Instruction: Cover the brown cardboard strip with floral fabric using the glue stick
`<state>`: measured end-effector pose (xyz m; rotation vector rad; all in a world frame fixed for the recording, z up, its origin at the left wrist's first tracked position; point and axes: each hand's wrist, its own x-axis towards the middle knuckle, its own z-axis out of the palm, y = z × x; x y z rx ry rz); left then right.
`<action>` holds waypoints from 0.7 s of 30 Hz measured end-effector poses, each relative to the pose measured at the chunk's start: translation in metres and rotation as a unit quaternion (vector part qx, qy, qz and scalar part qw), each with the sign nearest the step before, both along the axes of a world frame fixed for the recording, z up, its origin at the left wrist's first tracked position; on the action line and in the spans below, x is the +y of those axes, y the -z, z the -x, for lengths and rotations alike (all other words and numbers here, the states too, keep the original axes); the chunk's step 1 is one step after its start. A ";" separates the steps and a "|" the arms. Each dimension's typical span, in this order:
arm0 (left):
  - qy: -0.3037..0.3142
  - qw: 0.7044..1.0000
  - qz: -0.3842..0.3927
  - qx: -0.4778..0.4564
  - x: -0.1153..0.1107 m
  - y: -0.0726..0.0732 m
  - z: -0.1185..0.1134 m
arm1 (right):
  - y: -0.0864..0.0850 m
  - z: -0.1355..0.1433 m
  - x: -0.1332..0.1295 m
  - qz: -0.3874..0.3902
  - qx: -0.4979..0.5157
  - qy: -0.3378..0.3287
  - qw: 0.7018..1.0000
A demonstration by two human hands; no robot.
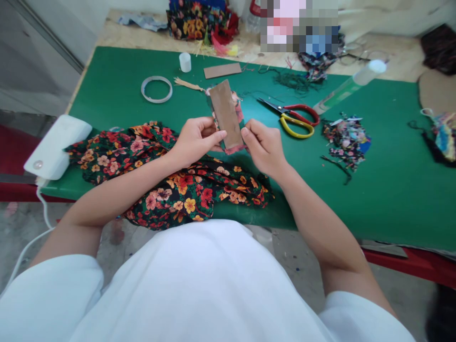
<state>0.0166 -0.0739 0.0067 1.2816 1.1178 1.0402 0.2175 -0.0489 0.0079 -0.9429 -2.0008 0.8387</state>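
Note:
A brown cardboard strip (226,114) lies against a small piece of floral fabric (239,110), both held up above the green table. My left hand (199,140) grips the strip and fabric from the left, its thumb on the cardboard's lower left edge. At the right edge, my right hand (264,145) pinches the fabric between thumb and curled fingers. A large crumpled floral cloth (190,202) with red, pink and yellow flowers is spread beneath my hands and left forearm.
Scissors (297,121) with red and yellow handles lie right of my hands, near a pile of scraps (347,137) and a clear tube (351,85). Behind are a tape ring (156,100), white cap (185,62) and second cardboard strip (223,71). A white box (59,147) sits left.

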 end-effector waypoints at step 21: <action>-0.120 0.974 -0.055 -0.184 0.020 -0.002 0.011 | -0.008 -0.002 -0.001 0.014 -0.047 -0.120 0.992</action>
